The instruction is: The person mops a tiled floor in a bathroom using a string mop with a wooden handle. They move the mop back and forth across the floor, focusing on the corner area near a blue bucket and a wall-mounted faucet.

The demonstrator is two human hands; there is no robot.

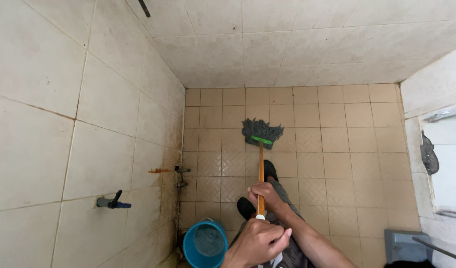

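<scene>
Soft, even daylight; no hard shadows. Brightest patch right of the mop head, at the pale opening on the right wall. Faint shadow under the mop head. Wide-angle bending: tile lines bow toward the edges. Focus sharp around the mop; no motion blur, no glare.

The blue bucket is cut off by the bottom edge, and so is the grey box at the near right. The left hand hides the top of the mop handle, and the dark object on the right wall is too small to identify.
</scene>
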